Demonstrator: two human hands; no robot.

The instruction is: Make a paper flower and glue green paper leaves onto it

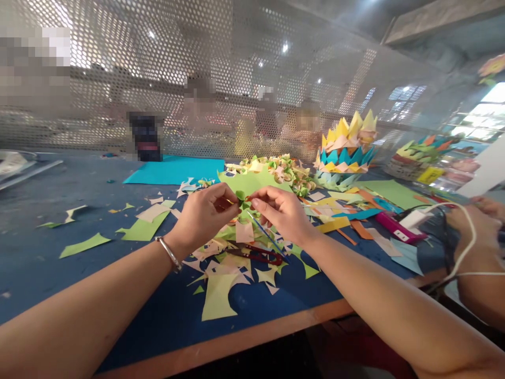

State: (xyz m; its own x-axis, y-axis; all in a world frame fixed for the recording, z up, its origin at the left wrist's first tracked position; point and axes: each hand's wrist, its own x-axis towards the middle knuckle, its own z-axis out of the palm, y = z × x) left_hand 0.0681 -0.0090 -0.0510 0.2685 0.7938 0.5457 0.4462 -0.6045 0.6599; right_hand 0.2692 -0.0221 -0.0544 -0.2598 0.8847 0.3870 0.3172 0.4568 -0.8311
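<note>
The left hand [207, 216] pinches a small, dark-green folded paper piece [241, 197] between thumb and fingertips, the other fingers curled in. The right hand [282, 213] meets it from the opposite side, thumb and forefinger drawn narrowly together at the piece's edge; whether they grip it or only steady it cannot be told.

Appearance of the piece: deeper green than the surrounding sheets, compact, with rounded lobes, the upper one standing above the left fingertips. The lower part is partly covered by the fingers; fold detail is too small to read. Position: between the two hands, raised in front of a pale-green paper sheet with a cut edge [256, 180].

Below the right hand, a slim blue stick-like tool with a pale tip [265, 231] slants down and rightward from near the fingertips. Under it, between the forearms, small snips with dark-red handles [258, 255] rest among cream, pink and green paper offcuts [219, 300]. Beyond the hands sits a heap of small folded flowers in cream, pink and green paper [286, 171]; past the left hand, a flat bright-blue paper sheet [177, 171]. Beyond and to the right of the right hand stands a tiered stack of pointed paper crowns in yellow, peach and teal [347, 152]. Farther right of that hand lies a magenta block-shaped device [400, 230], near another person's forearm [477, 237].
</note>
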